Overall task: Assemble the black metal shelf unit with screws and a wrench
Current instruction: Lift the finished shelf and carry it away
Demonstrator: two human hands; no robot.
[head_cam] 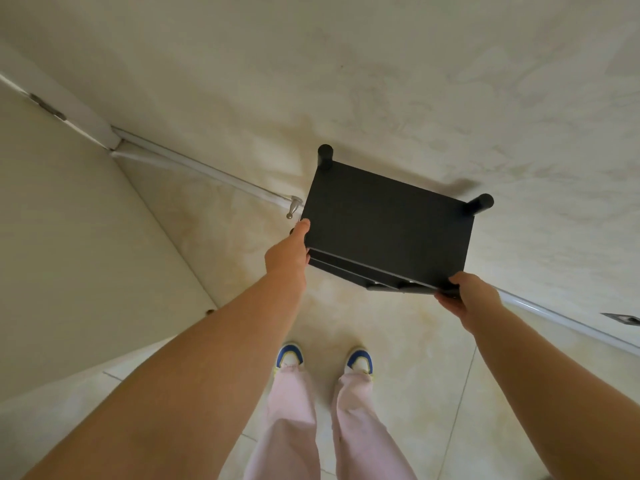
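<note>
Shelf unit [386, 226] — matte black, assembled, round post tops, left hand [287, 252] & right hand [465, 297] fingers curled gripping near corners

We see a pale marbled wall [381, 64] ahead, meeting a glossy cream tiled floor [242, 237] along a white baseboard [194, 164]. A cream door [76, 237] stands open on our left, with a metal hinge [46, 106] on its frame up in the corner. A small silver door stopper [293, 206] juts from the baseboard. Below us are pink trousers [294, 427] and white shoes with blue toes [290, 356]. A small dark metal plate [621, 317] sits low on the wall at far right.
</note>
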